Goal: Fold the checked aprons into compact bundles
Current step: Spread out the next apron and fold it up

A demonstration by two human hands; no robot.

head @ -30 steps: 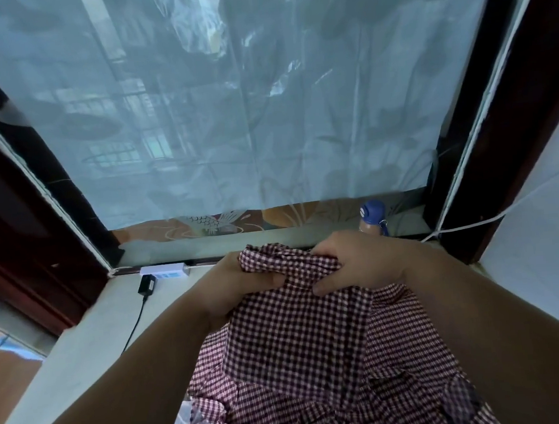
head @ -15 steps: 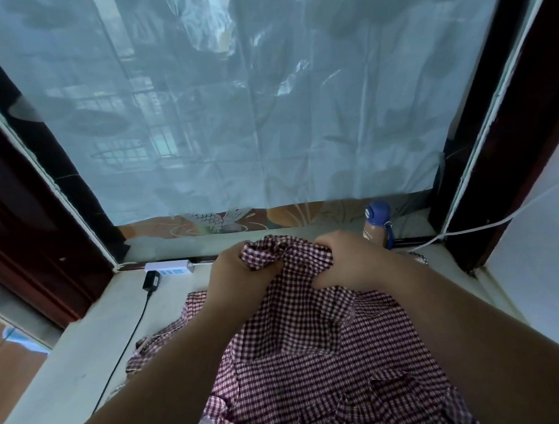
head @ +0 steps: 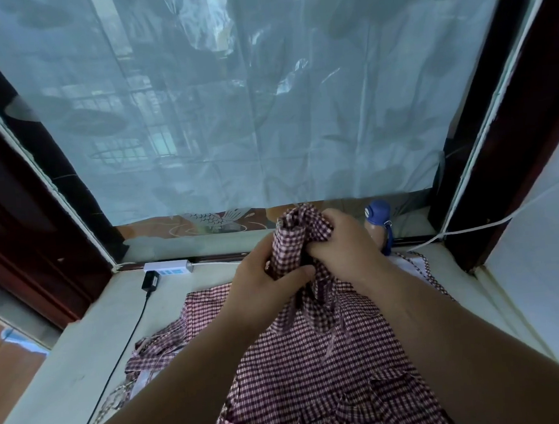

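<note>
Head view: bunched, crinkled checked apron (head: 316, 359)

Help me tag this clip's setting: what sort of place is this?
Likely a home, at a wide window ledge: a sheer curtain over the window, a power strip, and a blue-capped bottle.

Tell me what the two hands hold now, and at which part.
Both grip the checked apron by its bunched upper end: the left hand lower on the bunch, the right hand near its top.
</note>
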